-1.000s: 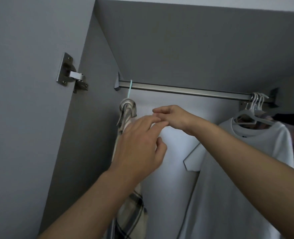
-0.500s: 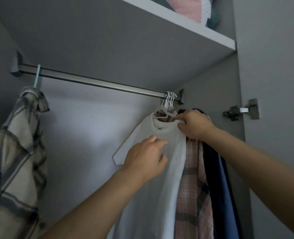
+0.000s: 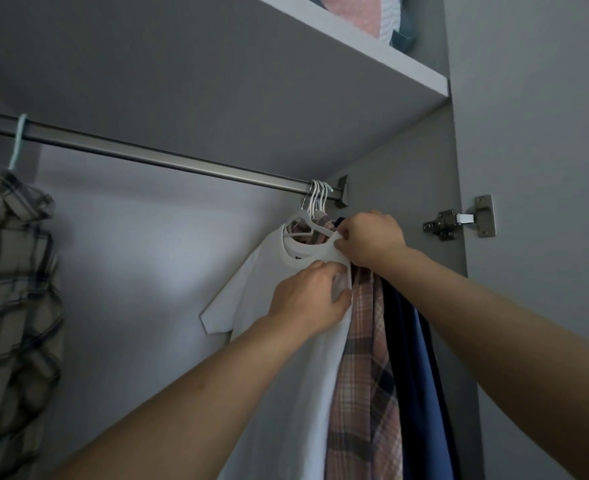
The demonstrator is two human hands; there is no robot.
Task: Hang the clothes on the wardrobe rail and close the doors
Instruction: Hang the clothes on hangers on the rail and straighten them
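Note:
A metal wardrobe rail (image 3: 168, 161) runs across the wardrobe under a grey shelf. At its right end hang several white hangers (image 3: 315, 202) with a white T-shirt (image 3: 251, 292), a pink plaid shirt (image 3: 365, 375) and dark blue garments (image 3: 414, 358). My right hand (image 3: 372, 239) pinches the T-shirt's collar at the shoulder. My left hand (image 3: 310, 296) grips the T-shirt's front edge just below the collar. A beige plaid shirt (image 3: 12, 289) hangs on a pale green hanger (image 3: 18, 140) at the rail's left end.
The grey shelf (image 3: 372, 53) above the rail holds folded pink and teal fabric (image 3: 365, 12). The open right door (image 3: 535, 168) carries a metal hinge (image 3: 459, 220). The wardrobe's pale back wall (image 3: 140, 271) shows between the two groups of clothes.
The view has swung from the left end of the rail to the right. Both hands moved from near the beige plaid shirt to the white T-shirt and took hold of it.

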